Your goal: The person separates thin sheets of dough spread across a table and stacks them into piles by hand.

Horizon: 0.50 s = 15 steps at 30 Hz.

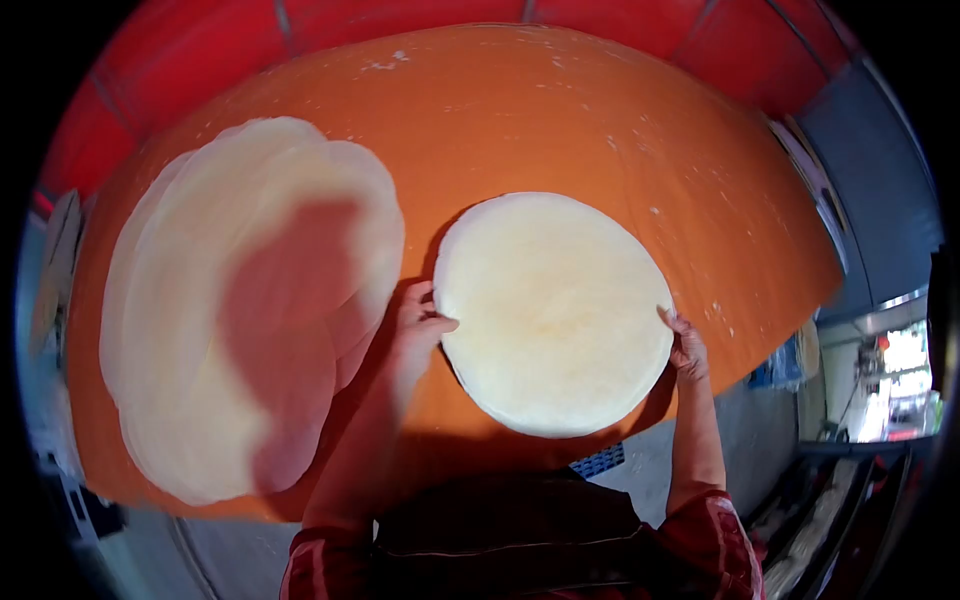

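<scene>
A stack of round, pale dough sheets (555, 315) is held between my two hands over the orange table. My left hand (420, 325) grips its left edge, thumb on top and fingers under the rim. On the opposite edge, my right hand (685, 345) pinches the rim the same way, its fingers partly hidden beneath. To the left lie several thin, overlapping dough sheets (180, 300), spread out flat, with a dark shadow falling across them.
The orange tabletop (500, 110) carries scattered flour marks. Red tiles (400, 20) line the wall behind it. A grey cabinet (860, 180) stands at the right, with a blue crate (600, 460) on the floor below the table's front edge.
</scene>
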Tool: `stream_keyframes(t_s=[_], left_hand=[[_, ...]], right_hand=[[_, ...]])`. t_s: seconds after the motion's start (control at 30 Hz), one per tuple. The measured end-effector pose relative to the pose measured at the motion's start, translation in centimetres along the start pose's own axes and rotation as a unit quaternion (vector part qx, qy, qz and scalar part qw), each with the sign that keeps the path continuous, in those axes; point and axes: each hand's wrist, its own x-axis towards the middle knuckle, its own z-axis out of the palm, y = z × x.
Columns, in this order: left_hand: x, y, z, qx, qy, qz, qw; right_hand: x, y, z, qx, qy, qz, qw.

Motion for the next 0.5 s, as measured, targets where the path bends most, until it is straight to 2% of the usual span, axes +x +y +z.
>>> stream_keyframes(t_s=[0.03,0.1,0.17,0.2,0.27,0.33,0.37,0.43,0.5], left_hand=[[0.0,1.0,-0.1,-0.109,-0.03,-0.052,0.992],[1.9,1.4,-1.1,-0.17,-0.063,-0.17,0.969],[3.9,-0.5,-1.9,-0.079,-0.051,-0.095,0.991],[4.2,-1.0,-2.3,0.025,-0.05,-0.063,0.996],[3.2,0.9,-2.2,0.061,-0.188,-0.025,0.98],[2.7,-0.3,-4.4,0.039,-0.329,-0.12,0.936],[3.0,-0.2,-3.7,0.047,-0.341,-0.126,0.93],[3.0,-0.3,-2.5,0.069,-0.284,-0.091,0.952],[2.8,-0.8,-0.9,0.08,-0.22,-0.045,0.971]], right_hand=[[-0.6,-0.1,-0.3,0.01,0.015,-0.009,1.0],[-2.3,-0.4,-1.6,-0.109,-0.044,0.082,0.99],[-3.8,0.6,-0.9,-0.237,-0.009,0.031,0.971],[-3.1,1.9,-2.1,-0.214,-0.005,-0.015,0.977],[-2.7,2.6,-3.1,-0.185,0.013,-0.07,0.98],[-3.3,1.2,-1.9,0.059,0.081,-0.107,0.989],[-3.1,0.9,-2.1,0.069,0.092,-0.113,0.987],[-3.3,0.9,-2.5,0.145,-0.006,-0.037,0.989],[-2.4,1.4,-1.0,0.119,0.031,-0.058,0.991]])
